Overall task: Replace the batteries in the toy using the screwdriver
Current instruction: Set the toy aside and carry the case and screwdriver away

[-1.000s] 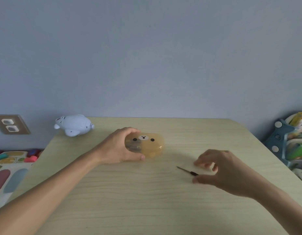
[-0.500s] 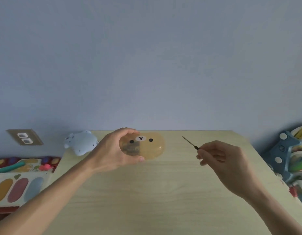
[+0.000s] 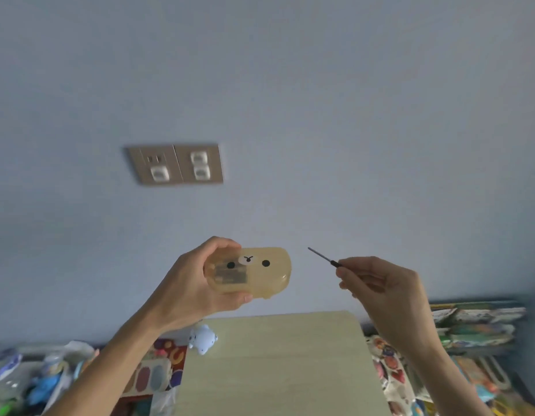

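Note:
My left hand [image 3: 188, 291] holds a translucent yellow bear-faced toy [image 3: 260, 273] in the air above the table, gripping its left end; a dark block shows through the shell there. To the right, my right hand [image 3: 383, 291] pinches a thin screwdriver [image 3: 321, 257] by its black handle. The metal shaft points up and left toward the toy, with a gap between its tip and the toy. Both are raised well above the light wooden table [image 3: 278, 364].
A pale blue seal toy [image 3: 202, 338] sits at the table's far left corner. Colourful toys and a paint palette [image 3: 149, 376] crowd the floor on the left, books and toys [image 3: 476, 322] on the right. A wall socket plate [image 3: 176, 164] is above.
Both hands rose from the table: the left lifted the bear toy, the right picked up the screwdriver and raised it. The view tilted up toward the wall.

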`<state>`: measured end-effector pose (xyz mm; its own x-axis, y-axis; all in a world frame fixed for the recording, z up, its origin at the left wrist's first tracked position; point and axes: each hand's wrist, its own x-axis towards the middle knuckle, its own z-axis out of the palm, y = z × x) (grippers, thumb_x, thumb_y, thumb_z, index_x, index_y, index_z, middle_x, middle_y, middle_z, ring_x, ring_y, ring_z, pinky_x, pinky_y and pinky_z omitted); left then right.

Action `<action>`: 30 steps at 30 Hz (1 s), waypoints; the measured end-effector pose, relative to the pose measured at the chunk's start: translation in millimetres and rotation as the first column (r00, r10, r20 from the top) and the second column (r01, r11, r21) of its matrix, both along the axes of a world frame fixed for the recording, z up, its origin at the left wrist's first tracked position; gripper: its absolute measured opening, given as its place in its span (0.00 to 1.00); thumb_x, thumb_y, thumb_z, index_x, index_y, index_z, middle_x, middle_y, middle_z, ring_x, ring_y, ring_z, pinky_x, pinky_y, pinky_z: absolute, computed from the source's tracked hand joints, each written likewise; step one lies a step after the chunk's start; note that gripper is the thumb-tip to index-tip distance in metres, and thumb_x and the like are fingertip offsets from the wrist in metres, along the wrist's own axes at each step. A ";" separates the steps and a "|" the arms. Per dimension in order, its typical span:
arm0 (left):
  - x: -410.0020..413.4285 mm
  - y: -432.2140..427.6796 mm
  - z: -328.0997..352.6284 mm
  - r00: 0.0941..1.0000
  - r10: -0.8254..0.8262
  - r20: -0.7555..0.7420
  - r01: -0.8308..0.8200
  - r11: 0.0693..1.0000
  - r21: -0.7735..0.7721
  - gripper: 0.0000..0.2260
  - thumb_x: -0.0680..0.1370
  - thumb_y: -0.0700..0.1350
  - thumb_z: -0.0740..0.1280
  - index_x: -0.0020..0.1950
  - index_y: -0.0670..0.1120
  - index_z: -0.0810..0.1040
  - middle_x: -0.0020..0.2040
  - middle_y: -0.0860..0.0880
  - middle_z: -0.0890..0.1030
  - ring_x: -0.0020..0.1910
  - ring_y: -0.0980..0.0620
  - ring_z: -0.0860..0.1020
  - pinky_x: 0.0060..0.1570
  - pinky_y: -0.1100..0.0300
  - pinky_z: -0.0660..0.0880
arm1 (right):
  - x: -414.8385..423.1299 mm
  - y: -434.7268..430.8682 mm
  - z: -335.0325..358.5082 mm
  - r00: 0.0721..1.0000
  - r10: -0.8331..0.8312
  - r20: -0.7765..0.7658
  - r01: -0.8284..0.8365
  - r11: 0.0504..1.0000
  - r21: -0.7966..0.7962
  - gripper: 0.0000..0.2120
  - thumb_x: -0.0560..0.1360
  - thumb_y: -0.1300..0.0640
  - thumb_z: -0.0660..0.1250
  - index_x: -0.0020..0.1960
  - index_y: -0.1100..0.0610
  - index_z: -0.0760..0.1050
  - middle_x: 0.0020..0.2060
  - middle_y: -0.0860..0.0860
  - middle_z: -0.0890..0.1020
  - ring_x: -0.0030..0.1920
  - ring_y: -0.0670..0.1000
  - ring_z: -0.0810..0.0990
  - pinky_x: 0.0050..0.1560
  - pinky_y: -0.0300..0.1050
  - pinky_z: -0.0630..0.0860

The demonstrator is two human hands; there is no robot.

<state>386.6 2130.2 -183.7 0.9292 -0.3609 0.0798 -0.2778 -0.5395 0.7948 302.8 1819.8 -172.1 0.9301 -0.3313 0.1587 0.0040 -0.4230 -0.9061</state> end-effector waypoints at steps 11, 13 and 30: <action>-45.1 -31.1 208.9 0.988 -0.135 0.077 0.139 0.989 -0.052 0.31 0.64 0.45 0.87 0.62 0.59 0.80 0.56 0.60 0.86 0.50 0.59 0.86 0.43 0.74 0.78 | -95.2 -15.4 194.9 0.958 -0.245 0.151 0.245 0.969 0.020 0.08 0.74 0.63 0.78 0.47 0.51 0.88 0.38 0.44 0.90 0.40 0.46 0.90 0.50 0.46 0.86; -46.5 -50.7 217.9 0.974 -0.196 0.113 0.204 0.977 -0.062 0.30 0.64 0.46 0.87 0.62 0.59 0.80 0.55 0.62 0.86 0.51 0.61 0.85 0.44 0.75 0.77 | -118.1 -24.5 203.3 0.929 -0.322 0.184 0.324 0.946 0.023 0.07 0.74 0.64 0.78 0.47 0.52 0.88 0.38 0.44 0.90 0.38 0.45 0.90 0.49 0.44 0.86; -191.3 -411.7 221.7 0.551 -0.814 0.183 0.832 0.552 -0.052 0.33 0.64 0.49 0.87 0.66 0.52 0.80 0.58 0.58 0.86 0.55 0.65 0.84 0.49 0.76 0.78 | -418.7 -183.3 204.8 0.403 -0.893 0.203 0.915 0.390 -0.102 0.10 0.74 0.59 0.78 0.44 0.43 0.88 0.34 0.42 0.89 0.37 0.44 0.89 0.49 0.55 0.86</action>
